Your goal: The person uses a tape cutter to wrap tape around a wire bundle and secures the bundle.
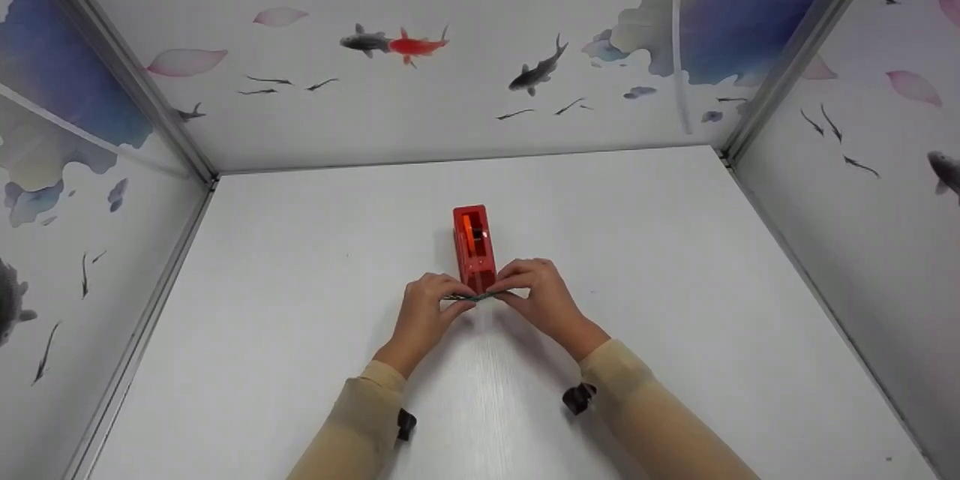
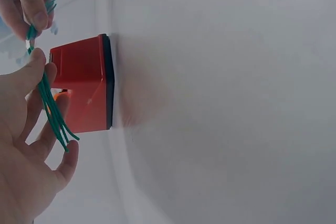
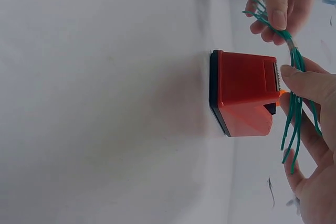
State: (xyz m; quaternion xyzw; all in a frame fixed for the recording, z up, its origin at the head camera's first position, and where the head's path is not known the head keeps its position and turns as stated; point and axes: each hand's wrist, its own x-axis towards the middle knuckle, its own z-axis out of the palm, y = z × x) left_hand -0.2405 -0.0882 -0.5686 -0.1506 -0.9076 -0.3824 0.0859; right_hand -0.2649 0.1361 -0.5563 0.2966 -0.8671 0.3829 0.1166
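Both hands hold one bundle of thin green wires [image 2: 50,106] in front of a red tape dispenser [image 1: 475,264]. The left hand [image 1: 424,311] pinches one side of the bundle between thumb and fingers. On its other side, the right hand [image 1: 546,301] pinches it the same way. A pale band of tape [image 3: 292,44] shows round the middle of the bundle, between the two hands. Loose wire ends fan out past each hand's fingers. The dispenser stands upright with an orange tape core [image 1: 468,234] inside and a toothed cutting edge [image 3: 277,75] facing the hands.
The white table [image 1: 300,240] carries the dispenser near its middle. Printed panels with fish and petals enclose it at the back [image 1: 450,112] and both sides. A small black device [image 1: 577,398] is at the right sleeve, another [image 1: 406,425] at the left.
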